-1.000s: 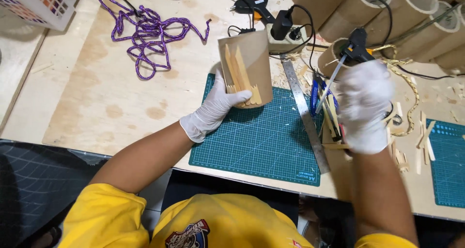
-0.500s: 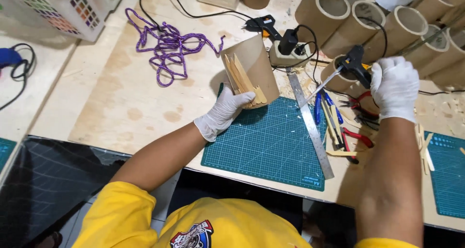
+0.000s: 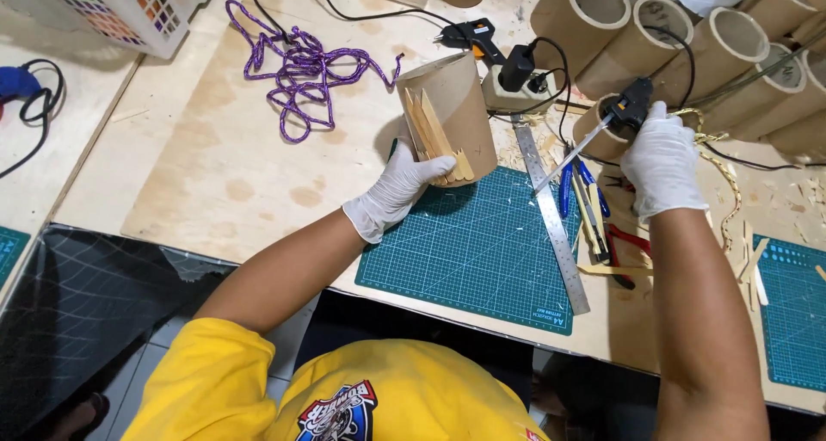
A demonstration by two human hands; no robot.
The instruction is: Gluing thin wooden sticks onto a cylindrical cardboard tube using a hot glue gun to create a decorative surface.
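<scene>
Two gloved hands work at a plywood bench (image 3: 215, 183). The left hand (image 3: 397, 190) is curled around the base of a cardboard tube (image 3: 452, 114), steadying it at the top edge of the green cutting mat (image 3: 469, 252); flat wooden sticks (image 3: 434, 135) already line part of its side. The right hand (image 3: 658, 167) is closed around a black glue gun (image 3: 624, 110), held off to the right, apart from the tube. Judging by this, gluing is in hand; the nozzle must reach the tube's bare wall.

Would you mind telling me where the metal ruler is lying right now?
In the head view, the metal ruler lies along the right edge of the green cutting mat, between the mat and the pliers, below the right hand.
</scene>
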